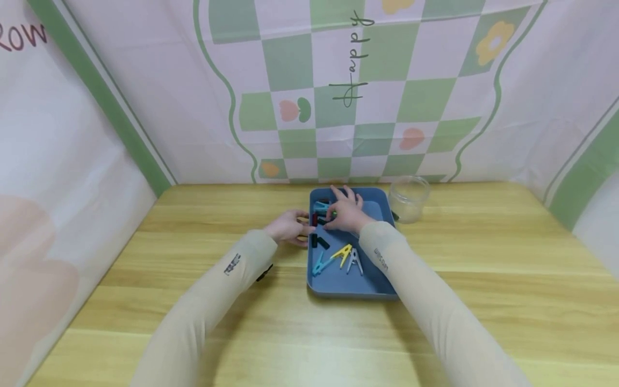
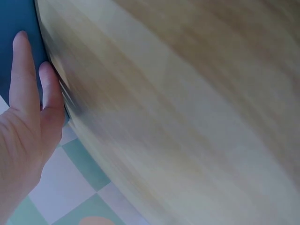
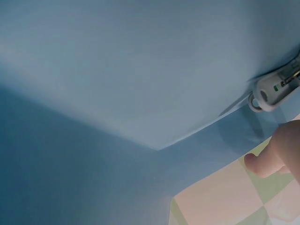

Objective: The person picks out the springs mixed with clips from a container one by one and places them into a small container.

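Note:
A blue tray (image 1: 353, 290) holds several small clips and clothespins. Flat against its left wall, my left hand (image 1: 290, 228) rests with straight fingers; the left wrist view shows those fingers (image 2: 26, 70) along the blue side. Over the tray's far half, my right hand (image 1: 347, 212) brings thumb and forefinger to a small dark piece (image 1: 321, 221), the other fingers raised. A dark red piece (image 1: 315, 220) lies beside it at the wall. Teal (image 1: 321, 206) and green bits show near the fingers. The right wrist view has a grey clothespin (image 3: 272, 91) near the fingers (image 3: 276, 150).
Nearer in the tray lie a teal clothespin (image 1: 321, 264), a yellow clothespin (image 1: 343, 253), a grey clothespin (image 1: 355, 260) and dark pieces (image 1: 323, 243). A clear jar (image 1: 409, 201) stands right of the tray. A patterned cloth (image 1: 290, 59) hangs behind the wooden table (image 1: 193, 215).

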Motion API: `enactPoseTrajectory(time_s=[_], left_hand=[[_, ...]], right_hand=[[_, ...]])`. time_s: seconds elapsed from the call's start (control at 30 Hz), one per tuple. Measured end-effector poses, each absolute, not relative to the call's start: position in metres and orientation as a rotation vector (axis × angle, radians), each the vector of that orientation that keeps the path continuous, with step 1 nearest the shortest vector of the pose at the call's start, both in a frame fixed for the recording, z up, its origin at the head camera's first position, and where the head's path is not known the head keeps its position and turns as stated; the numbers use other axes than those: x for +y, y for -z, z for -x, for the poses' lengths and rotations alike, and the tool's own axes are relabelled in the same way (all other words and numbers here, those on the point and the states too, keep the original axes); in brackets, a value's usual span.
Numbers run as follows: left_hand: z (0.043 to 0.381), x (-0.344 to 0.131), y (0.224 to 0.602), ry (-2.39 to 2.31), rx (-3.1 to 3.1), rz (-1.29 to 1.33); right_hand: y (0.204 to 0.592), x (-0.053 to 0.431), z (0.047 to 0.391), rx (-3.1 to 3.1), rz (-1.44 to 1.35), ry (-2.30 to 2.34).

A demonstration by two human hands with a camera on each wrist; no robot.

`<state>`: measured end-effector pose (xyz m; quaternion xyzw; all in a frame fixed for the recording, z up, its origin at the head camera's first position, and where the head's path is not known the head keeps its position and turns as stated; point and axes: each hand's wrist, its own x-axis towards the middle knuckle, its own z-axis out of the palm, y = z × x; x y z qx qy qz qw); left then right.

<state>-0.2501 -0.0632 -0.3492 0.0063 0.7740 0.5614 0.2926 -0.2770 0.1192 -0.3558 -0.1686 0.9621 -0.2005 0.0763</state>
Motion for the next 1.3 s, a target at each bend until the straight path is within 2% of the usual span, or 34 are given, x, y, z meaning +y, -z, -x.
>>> enactPoseTrajectory(time_s=[1.3], left_hand=[[0.251,-0.064,0.351,-1.501,2.052,-0.031]], right_hand=[[0.346,0.127,0.283,2.882,0.483,0.726]])
